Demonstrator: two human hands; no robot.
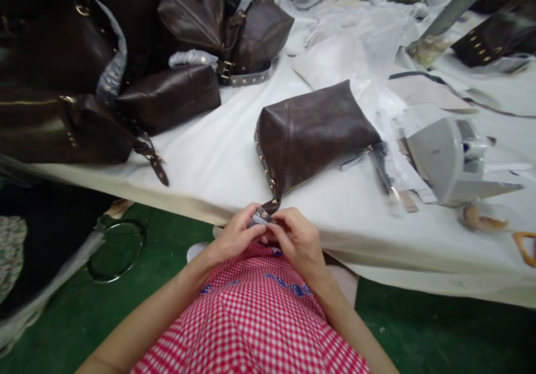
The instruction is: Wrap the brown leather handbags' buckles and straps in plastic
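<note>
A dark brown leather bag (314,134) lies on the white-covered table (201,156), with gold studs along its left edge. From its near corner a short brown strap (272,205) runs down to the table's front edge. There my left hand (239,233) pinches the strap's end, which is wrapped in clear plastic (260,216). My right hand (296,236) meets it from the other side, thumb and fingers closed on the same wrapped end. The fingertips nearly touch and hide part of the strap.
Several brown bags (171,97) are piled at the left and back left. To the right stand a grey tape dispenser (444,159) and a small clear dish (486,217). Plastic wrapping (352,39) covers the back. Another studded bag (494,36) sits at the far right.
</note>
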